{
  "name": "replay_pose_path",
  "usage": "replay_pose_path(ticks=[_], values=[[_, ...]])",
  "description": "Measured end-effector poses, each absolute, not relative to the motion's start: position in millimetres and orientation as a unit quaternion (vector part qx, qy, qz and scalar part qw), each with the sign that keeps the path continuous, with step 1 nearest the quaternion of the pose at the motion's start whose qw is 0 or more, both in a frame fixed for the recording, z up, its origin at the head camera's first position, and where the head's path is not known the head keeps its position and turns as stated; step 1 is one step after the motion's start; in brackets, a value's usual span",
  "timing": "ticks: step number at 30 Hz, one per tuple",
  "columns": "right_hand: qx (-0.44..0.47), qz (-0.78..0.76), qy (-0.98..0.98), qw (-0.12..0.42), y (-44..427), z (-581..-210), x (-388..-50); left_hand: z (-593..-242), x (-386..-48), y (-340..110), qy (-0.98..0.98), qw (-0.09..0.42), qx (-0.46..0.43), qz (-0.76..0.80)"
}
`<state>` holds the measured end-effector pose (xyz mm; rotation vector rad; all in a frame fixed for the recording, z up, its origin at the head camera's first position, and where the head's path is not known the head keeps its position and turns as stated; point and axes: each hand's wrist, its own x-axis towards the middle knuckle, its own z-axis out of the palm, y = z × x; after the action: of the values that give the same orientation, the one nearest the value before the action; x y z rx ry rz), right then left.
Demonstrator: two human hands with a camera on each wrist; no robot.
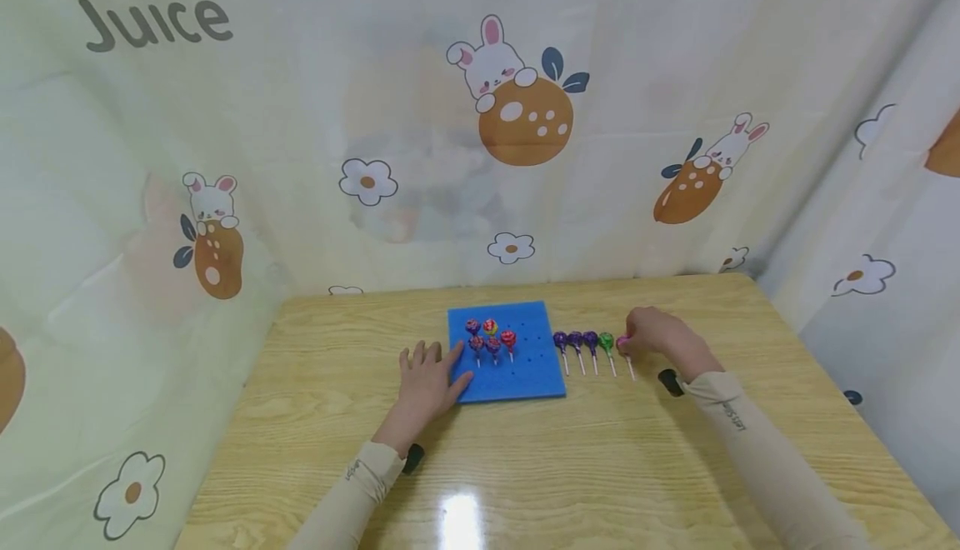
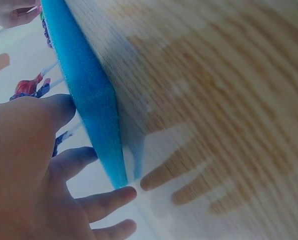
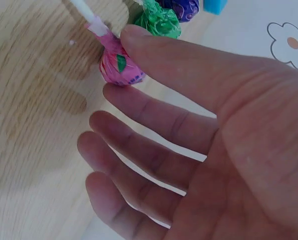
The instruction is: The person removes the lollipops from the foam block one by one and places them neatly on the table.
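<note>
The right hand [image 1: 663, 337] is at the right end of a row of lollipops. In the right wrist view, thumb and forefinger of that hand [image 3: 203, 125] pinch the head of a pink lollipop [image 3: 120, 69], its stick on the wood. Beside it lie a green lollipop [image 1: 606, 340] and several purple ones [image 1: 591, 340]. The left hand [image 1: 426, 383], fingers spread, rests at the left edge of a blue foam board [image 1: 487, 387]; in the left wrist view its thumb and forefinger touch the foam's side [image 2: 91, 95]. Several lollipops stand upright in the board's left half, among them a red one [image 1: 508, 338].
Small holes show in the right half of the board. The wooden table [image 1: 337, 325] extends to both sides and toward the front. Behind it hangs a printed curtain [image 1: 405, 100], with another fold along the right. Dark objects [image 1: 671, 382] sit beneath both wrists.
</note>
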<state>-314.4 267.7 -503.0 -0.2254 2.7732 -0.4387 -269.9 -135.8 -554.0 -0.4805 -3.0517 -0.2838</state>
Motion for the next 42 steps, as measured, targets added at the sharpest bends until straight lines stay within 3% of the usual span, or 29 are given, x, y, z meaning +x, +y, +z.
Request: replay_pose_path(ticks=[21,42], values=[[-0.049,-0.137,0.976,0.163,261,-501,-315,-550,-269,-135,-0.985,0.006,-0.144,-0.097],[-0.102,-0.130,0.984,0.068,226,-486,-306,-551,-270,-135,-0.985,0.005,-0.145,-0.089]])
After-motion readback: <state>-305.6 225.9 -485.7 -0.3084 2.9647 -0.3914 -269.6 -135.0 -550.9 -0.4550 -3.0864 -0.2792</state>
